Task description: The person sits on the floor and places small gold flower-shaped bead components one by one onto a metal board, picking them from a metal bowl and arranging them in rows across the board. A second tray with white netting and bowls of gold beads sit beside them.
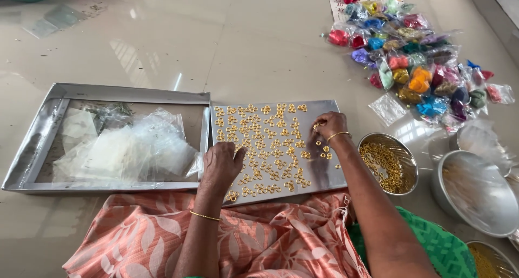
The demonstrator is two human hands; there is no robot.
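Gold rings [259,148] are mid-layout on the steel sheet [324,176]: right hand [330,125] pinches one for the next gap, left hand [221,164] rests loosely curled.

The right hand [330,125] hides its fingertips, perhaps pinching a gold ring [315,127].

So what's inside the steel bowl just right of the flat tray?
The steel bowl holds a heap of small gold rings, like those spread on the flat tray. The right forearm covers its near-left rim, and the bowl's bottom under the heap can't be seen.
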